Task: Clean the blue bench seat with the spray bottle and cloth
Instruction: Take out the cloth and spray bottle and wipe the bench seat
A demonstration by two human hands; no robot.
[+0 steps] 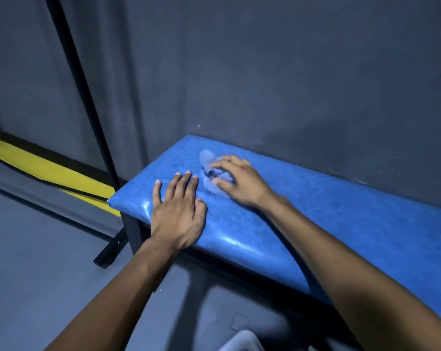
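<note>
The blue padded bench seat (340, 224) runs from the middle of the view to the right, along a dark wall. My left hand (179, 211) lies flat on the seat's left end, fingers spread, holding nothing. My right hand (242, 183) presses down on a small pale cloth (207, 156) near the back of the seat, with its fingers over the cloth. The cloth is blurred and partly hidden under the fingers. No spray bottle is in view.
A dark grey wall (290, 72) stands right behind the bench. A black pole (87, 97) slants down at the left, and a yellow strip (49, 171) lies on the floor. A white object (239, 342) shows at the bottom edge; I cannot tell what it is.
</note>
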